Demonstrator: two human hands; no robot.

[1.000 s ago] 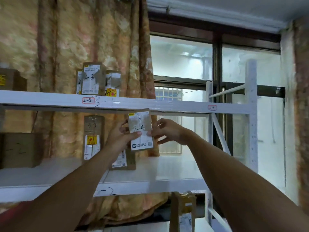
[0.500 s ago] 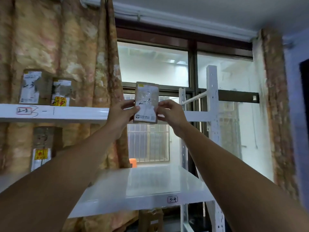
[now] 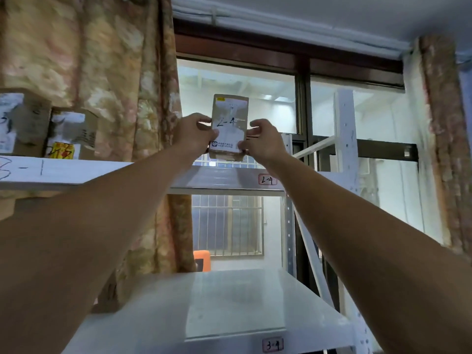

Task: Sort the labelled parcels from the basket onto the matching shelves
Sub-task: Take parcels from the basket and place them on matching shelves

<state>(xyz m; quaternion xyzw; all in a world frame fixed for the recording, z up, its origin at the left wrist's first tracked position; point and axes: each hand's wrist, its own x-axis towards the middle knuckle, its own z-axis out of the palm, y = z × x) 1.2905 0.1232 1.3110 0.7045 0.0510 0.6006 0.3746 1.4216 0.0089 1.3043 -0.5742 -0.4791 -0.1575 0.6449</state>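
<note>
Bright window (image 3: 237, 98) and a flowery brown curtain (image 3: 89, 72) fill the back, and in front stands a white metal shelf (image 3: 224, 178) with a red-edged tag (image 3: 267, 179) reading 2-4. The left hand (image 3: 194, 134) and right hand (image 3: 263, 141) each pinch one side of a small brown cardboard parcel (image 3: 229, 123) marked 2-4, holding it upright just over that shelf. It is tall and thin, so it could tip or slide off if let go too near the front edge.
</note>
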